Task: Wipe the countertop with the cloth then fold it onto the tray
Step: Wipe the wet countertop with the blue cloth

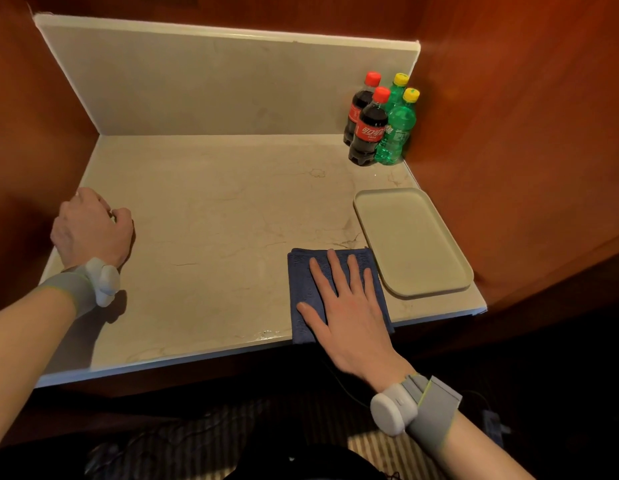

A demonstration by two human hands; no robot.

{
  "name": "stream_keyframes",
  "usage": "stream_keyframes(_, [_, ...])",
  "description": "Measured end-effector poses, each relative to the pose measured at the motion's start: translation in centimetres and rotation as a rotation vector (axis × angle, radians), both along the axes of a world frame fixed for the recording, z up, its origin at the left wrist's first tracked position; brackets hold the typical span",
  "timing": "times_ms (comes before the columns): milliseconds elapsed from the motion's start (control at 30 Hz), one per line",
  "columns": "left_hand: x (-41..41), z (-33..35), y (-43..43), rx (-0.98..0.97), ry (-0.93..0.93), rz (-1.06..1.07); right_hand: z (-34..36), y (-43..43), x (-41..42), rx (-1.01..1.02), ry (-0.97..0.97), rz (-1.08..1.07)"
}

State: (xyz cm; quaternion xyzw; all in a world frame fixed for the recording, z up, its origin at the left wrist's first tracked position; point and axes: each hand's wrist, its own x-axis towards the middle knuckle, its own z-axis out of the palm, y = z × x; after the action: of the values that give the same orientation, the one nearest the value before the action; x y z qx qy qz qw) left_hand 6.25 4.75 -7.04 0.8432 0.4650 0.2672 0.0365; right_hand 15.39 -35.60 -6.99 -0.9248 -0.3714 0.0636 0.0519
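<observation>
A beige marble countertop fills the alcove. An empty pale green plastic tray sits at its right edge. Just left lies a folded dark blue cloth, pressed under the flat, spread right hand. Best wipe with even pressure in overlapping strokes. The left hand, loosely curled and holding nothing, braces far left.

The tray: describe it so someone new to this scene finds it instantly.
On the marble countertop, look to the right edge, against the wooden wall. The tray lies there, in front of the four bottles and just right of the blue cloth under the right hand. It is pale, flat, rounded-rectangular and empty.
</observation>
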Motion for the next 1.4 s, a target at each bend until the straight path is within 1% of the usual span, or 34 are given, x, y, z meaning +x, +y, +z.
stream_keyframes(333, [0.0,0.1,0.0,-0.058,0.008,-0.014,0.1,3.4,4.3,0.004,-0.02,0.025])
stream_keyframes(700, [0.1,-0.3,0.5,-0.039,-0.003,-0.029,0.3,8.3,9.9,0.038,0.031,0.01])
stream_keyframes(933, [0.3,-0.3,1.0,-0.081,0.013,-0.005,0.3,11.3,13.0,0.029,0.018,-0.004])
stream_keyframes(1233, [0.2,-0.4,1.3,-0.114,0.013,-0.01,-0.1,14.6,16.6,0.058,-0.013,-0.124])
stream_keyframes(1333, [0.2,-0.5,1.3,-0.12,0.013,-0.002,-0.5,15.4,17.8,0.066,-0.041,-0.206])
stream_keyframes(1400, [0.2,-0.5,1.4,-0.126,0.01,0.003,-0.7,16.1,18.4,0.08,-0.052,-0.298])
